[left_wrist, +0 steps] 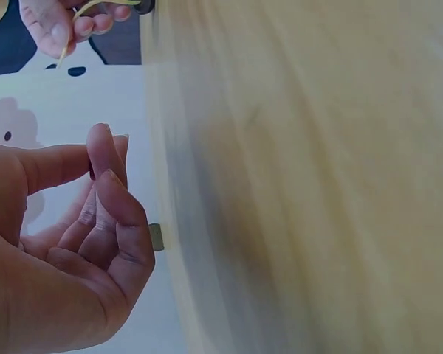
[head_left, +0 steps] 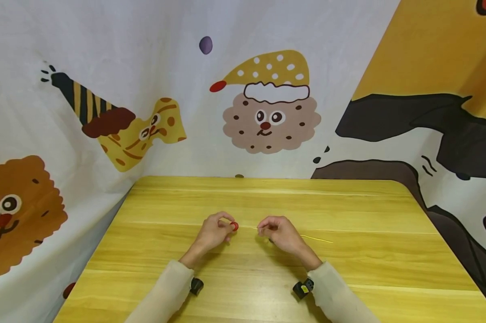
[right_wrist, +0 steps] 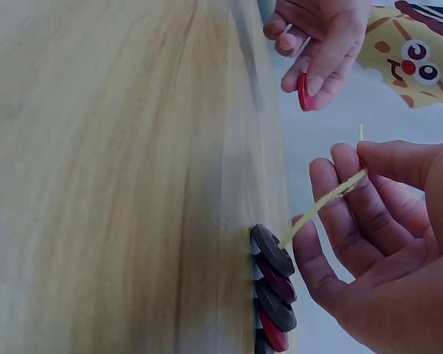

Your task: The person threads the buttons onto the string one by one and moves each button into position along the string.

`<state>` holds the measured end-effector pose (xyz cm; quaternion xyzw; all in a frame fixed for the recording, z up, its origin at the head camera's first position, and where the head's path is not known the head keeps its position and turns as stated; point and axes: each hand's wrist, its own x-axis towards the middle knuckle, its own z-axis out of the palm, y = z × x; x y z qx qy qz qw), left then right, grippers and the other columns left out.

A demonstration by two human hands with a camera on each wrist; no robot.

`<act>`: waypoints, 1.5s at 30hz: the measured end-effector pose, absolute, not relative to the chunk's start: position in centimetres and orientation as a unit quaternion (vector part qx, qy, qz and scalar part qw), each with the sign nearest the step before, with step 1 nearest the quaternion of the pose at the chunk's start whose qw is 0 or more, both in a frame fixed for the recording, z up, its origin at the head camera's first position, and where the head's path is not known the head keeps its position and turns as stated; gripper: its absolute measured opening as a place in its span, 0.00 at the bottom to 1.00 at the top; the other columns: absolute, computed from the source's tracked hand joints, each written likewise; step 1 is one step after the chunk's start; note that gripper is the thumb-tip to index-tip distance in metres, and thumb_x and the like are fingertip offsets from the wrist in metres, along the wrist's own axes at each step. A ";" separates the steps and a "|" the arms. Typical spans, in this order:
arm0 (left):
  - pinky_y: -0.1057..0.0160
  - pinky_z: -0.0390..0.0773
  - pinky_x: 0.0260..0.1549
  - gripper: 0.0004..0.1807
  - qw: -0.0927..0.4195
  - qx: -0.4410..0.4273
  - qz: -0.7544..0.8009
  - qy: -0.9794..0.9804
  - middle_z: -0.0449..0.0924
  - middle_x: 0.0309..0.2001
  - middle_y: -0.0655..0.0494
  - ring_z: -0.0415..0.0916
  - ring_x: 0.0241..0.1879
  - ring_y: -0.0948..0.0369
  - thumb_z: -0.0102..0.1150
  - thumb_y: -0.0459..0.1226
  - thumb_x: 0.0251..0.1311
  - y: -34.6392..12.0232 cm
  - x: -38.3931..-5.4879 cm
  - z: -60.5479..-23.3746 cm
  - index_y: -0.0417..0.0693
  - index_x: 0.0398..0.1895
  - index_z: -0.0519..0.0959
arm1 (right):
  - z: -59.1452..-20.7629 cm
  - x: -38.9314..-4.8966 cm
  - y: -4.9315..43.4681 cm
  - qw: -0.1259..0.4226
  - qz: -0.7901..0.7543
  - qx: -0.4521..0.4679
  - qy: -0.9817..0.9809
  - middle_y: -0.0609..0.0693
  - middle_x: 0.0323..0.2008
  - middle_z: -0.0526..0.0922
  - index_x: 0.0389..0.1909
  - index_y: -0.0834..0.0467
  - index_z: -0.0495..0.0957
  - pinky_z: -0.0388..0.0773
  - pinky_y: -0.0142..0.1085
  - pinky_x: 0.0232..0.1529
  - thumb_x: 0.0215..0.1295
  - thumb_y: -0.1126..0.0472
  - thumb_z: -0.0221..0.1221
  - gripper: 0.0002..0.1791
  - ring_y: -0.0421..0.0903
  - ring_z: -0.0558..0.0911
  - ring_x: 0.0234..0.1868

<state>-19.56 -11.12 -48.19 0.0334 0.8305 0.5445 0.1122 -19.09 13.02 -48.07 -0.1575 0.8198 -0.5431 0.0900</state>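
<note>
My left hand (head_left: 214, 232) pinches a red disc-shaped button (head_left: 234, 226) between thumb and fingertips; the right wrist view shows this button (right_wrist: 304, 92) edge-on. In the left wrist view the fingers hide nearly all of it. Facing it across a small gap, my right hand (head_left: 284, 234) pinches a yellow cord (right_wrist: 326, 198) close to its tip, which sticks up past the thumb. Lower on that cord hangs a row of several buttons (right_wrist: 275, 247), dark and red by turns, overlapping beside the right hand's fingers. The cord's tail (head_left: 319, 239) trails out to the right over the table.
Both hands are over the middle of a yellow wood-grain table (head_left: 243, 287). A white cloth (head_left: 178, 67) with cartoon food figures hangs behind its far edge. Each wrist carries a small black camera (head_left: 303, 288).
</note>
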 end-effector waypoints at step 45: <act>0.69 0.68 0.16 0.10 0.136 0.018 0.577 0.805 0.87 0.37 0.43 0.85 0.24 0.50 0.62 0.34 0.64 -7.9 -18.6 -47.5 0.42 0.46 0.81 | -48.1 -18.2 11.9 0.031 -0.513 -0.137 0.847 0.52 0.33 0.87 0.33 0.64 0.84 0.79 0.32 0.31 0.63 0.70 0.63 0.02 0.42 0.83 0.33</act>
